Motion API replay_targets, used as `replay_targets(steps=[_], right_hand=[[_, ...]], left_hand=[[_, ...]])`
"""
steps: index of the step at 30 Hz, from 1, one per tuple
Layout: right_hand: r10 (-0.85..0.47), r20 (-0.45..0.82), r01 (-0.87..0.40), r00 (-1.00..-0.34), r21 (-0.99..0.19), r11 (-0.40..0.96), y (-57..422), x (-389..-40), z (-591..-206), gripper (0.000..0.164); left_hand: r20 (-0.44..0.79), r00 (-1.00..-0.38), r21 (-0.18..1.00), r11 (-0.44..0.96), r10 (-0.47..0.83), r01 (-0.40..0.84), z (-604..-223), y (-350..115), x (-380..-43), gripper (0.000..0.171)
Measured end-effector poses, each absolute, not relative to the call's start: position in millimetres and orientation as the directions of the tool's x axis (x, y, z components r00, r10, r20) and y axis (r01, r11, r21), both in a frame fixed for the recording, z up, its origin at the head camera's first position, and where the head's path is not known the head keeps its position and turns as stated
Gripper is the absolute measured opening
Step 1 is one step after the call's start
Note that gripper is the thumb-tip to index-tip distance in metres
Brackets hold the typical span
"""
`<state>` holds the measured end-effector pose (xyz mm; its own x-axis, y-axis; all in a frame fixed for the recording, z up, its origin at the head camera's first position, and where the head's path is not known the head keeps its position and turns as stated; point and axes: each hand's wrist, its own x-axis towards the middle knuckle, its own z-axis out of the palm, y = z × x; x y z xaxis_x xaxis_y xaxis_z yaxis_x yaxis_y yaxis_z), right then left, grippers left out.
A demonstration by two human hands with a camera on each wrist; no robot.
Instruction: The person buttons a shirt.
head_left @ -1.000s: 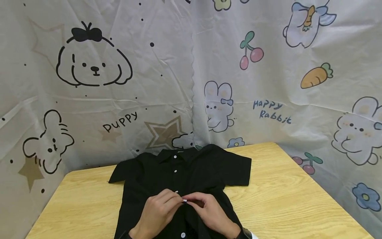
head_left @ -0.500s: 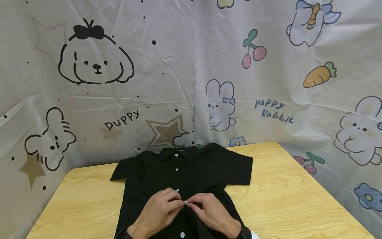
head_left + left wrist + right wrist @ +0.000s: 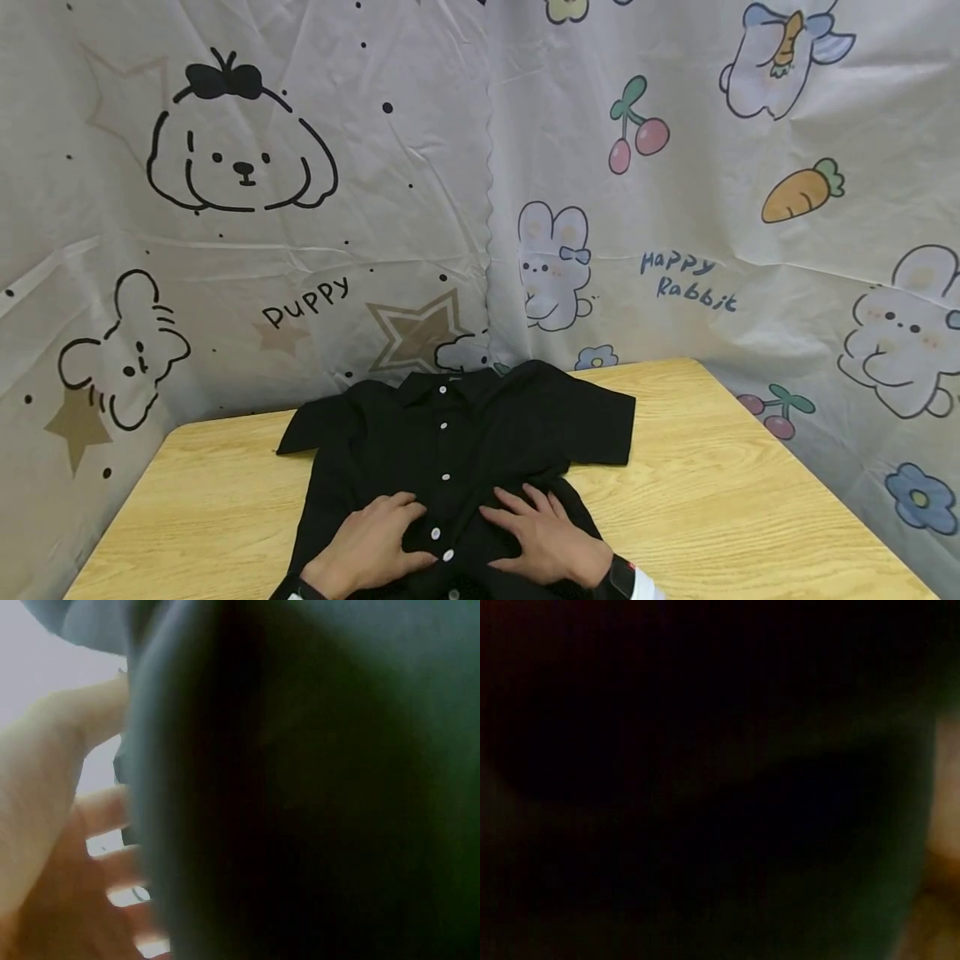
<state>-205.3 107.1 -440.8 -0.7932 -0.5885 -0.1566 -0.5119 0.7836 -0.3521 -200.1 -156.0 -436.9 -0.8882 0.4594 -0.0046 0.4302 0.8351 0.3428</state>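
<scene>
A black short-sleeved shirt (image 3: 495,450) lies front up, its collar toward the back, with several white buttons down its middle. My left hand (image 3: 371,542) rests on the lower left of its front, fingers spread, the thumb close to a white button (image 3: 448,555). Another button (image 3: 436,533) sits just above that one. On the other side of the button line my right hand (image 3: 551,537) lies on the cloth with spread fingers. Dark cloth (image 3: 300,787) blocks most of the left wrist view, hiding the fingertips. The right wrist view is nearly all dark.
Under the shirt is a light wood-grain table (image 3: 720,483), its wood showing on both sides. A pale curtain (image 3: 420,167) printed with cartoon animals hangs behind and around it. A dark band (image 3: 621,575) circles the right wrist.
Both hands have let go of the small white button they were pinching together at the shirt's middle. They have moved apart and now lie spread on the cloth.
</scene>
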Motion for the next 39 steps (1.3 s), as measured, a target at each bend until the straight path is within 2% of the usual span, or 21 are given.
replay_targets(steps=[3, 5, 12, 14, 19, 27, 30, 34, 37, 39], right_hand=[[-0.576, -0.230, -0.474, -0.784, -0.376, 0.796, 111, -212, -441, 0.072], [-0.573, -0.266, -0.462, -0.775, -0.380, 0.802, 113, -217, -441, 0.076], [-0.557, -0.318, -0.453, -0.767, -0.346, 0.821, 118, -243, -440, 0.076], [-0.546, -0.322, -0.441, -0.774, -0.345, 0.828, 119, -250, -441, 0.074], [-0.532, -0.309, -0.432, -0.789, -0.338, 0.836, 121, -266, -446, 0.070], [-0.535, -0.284, -0.444, -0.795, -0.329, 0.834, 123, -281, -451, 0.073], [-0.533, -0.248, -0.444, -0.809, -0.335, 0.831, 119, -280, -445, 0.069], [-0.547, -0.132, -0.478, -0.827, -0.349, 0.806, 117, -267, -438, 0.060], [-0.546, -0.014, -0.504, -0.838, -0.365, 0.783, 119, -246, -430, 0.053], [-0.532, 0.040, -0.508, -0.846, -0.367, 0.779, 120, -230, -423, 0.049]], left_hand=[[-0.112, -0.883, 0.381, 0.841, 0.455, 0.385, -436, -160, -204, 0.072], [-0.149, -0.878, 0.401, 0.840, 0.455, 0.367, -437, -161, -208, 0.074], [-0.119, -0.905, 0.384, 0.859, 0.409, 0.338, -441, -161, -218, 0.042], [-0.093, -0.915, 0.369, 0.867, 0.392, 0.334, -442, -161, -221, 0.039], [-0.080, -0.931, 0.337, 0.888, 0.358, 0.312, -444, -164, -230, 0.046], [-0.119, -0.923, 0.349, 0.886, 0.365, 0.305, -444, -172, -242, 0.056], [-0.051, -0.927, 0.335, 0.881, 0.372, 0.335, -444, -171, -243, 0.057], [0.183, -0.897, 0.202, 0.877, 0.403, 0.436, -441, -161, -231, 0.056], [0.339, -0.825, 0.139, 0.844, 0.452, 0.519, -434, -148, -213, 0.031], [0.345, -0.784, 0.165, 0.789, 0.516, 0.592, -427, -140, -199, 0.017]])
